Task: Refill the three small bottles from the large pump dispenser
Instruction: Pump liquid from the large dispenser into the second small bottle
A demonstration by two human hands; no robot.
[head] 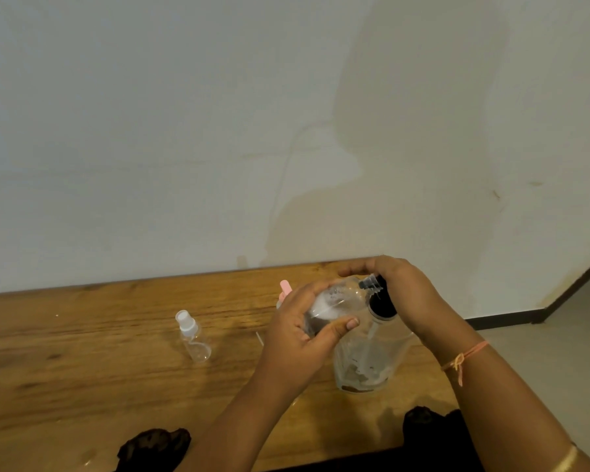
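The left hand has its fingers and thumb curled round a small clear bottle, held tipped on its side above the tabletop. The bottle's mouth is right by the black top of the big pump bottle, which stands on the tabletop. The right hand curls its fingers over that black top. A white-capped bottle stands off to the left. A pink cap peeks out behind the left hand.

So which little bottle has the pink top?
The pink-capped bottle peeking from behind the left hand; the spray bottle left of it has a white cap.
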